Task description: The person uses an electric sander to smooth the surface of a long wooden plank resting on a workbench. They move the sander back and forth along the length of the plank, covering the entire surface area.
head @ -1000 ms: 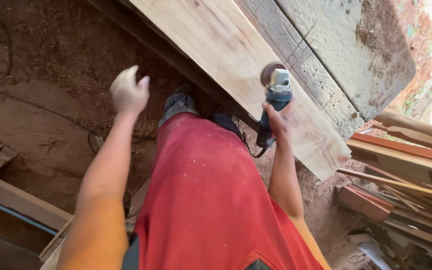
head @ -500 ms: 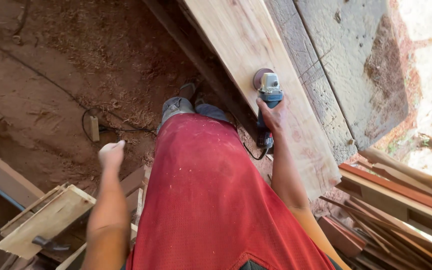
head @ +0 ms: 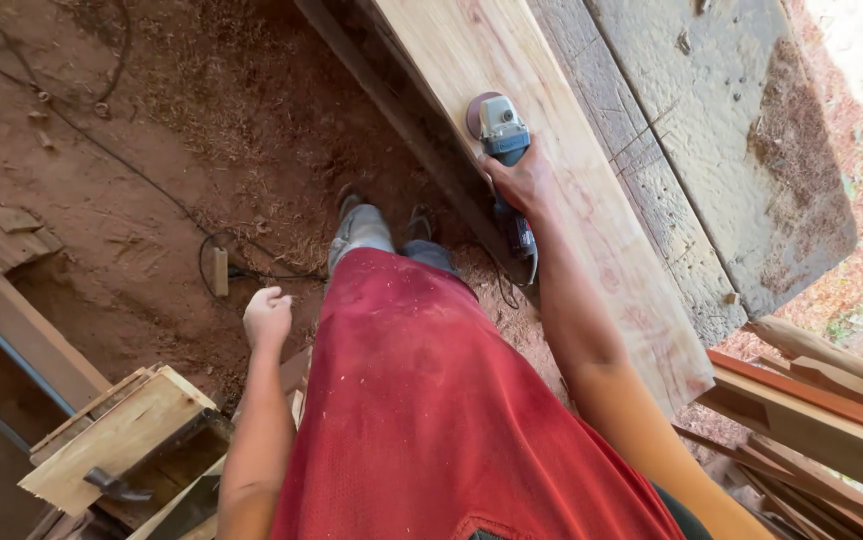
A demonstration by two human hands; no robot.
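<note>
The long plank (head: 551,190) runs from far to near on your right, and its surface looks pale and smooth beside the sander, so I judge much is sanded, though the far end is out of view. Your right hand (head: 523,180) grips the sander (head: 499,125), its disc on the plank's left edge; your left hand (head: 267,318) is a loose fist, holding nothing.

Grinder on a plank

A blue-and-grey angle grinder (head: 504,150) rests disc-down on the near edge of a long pale plank (head: 551,170), its round sanding disc toward eleven o'clock and its body trailing toward five o'clock. The plank runs from twelve o'clock down toward four o'clock, its grain pinkish at the lower end.
</note>
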